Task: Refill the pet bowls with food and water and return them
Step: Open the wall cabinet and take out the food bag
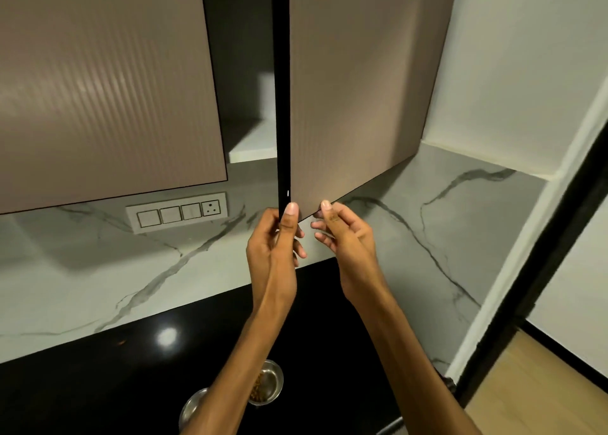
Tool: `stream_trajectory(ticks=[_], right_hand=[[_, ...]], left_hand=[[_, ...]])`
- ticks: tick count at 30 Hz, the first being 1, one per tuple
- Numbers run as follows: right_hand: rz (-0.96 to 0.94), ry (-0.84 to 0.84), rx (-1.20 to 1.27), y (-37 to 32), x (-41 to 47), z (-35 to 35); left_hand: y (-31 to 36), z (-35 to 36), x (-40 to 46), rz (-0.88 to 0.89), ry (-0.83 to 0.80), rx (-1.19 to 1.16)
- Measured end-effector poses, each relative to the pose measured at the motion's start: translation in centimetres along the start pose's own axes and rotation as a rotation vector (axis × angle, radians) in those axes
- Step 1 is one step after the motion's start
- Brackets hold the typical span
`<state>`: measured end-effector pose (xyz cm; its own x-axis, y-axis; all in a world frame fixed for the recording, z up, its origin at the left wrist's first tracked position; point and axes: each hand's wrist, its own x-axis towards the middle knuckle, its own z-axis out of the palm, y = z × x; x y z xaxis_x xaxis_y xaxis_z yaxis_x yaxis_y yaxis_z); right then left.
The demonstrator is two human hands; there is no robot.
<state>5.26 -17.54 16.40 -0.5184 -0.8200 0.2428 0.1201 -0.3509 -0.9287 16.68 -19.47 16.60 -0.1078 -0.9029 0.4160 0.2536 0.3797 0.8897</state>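
Left fingers (289,219) pinching cabinet door (355,89) corner, right fingers (324,224) loosely curled beside it, bowls (268,382) half hidden by forearms

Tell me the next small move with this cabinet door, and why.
Probably swing the cabinet door shut. The left hand pinches its lower corner edge and the right hand sits by the bottom edge; the door stands ajar. On the black counter below, one steel bowl already holds kibble, the other bowl is partly hidden.
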Motion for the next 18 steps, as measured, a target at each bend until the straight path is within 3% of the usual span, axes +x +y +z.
stream_trajectory(ticks=[7,18], right_hand=[[-0.127,0.133,-0.185,-2.1,-2.9,-1.7],[-0.32,0.25,-0.264,-6.4,-6.8,-3.6]], left_hand=[[-0.1,0.1,-0.7,0.222,-0.023,0.243],[0.9,2.2,-2.6,0.508,-0.139,0.306]])
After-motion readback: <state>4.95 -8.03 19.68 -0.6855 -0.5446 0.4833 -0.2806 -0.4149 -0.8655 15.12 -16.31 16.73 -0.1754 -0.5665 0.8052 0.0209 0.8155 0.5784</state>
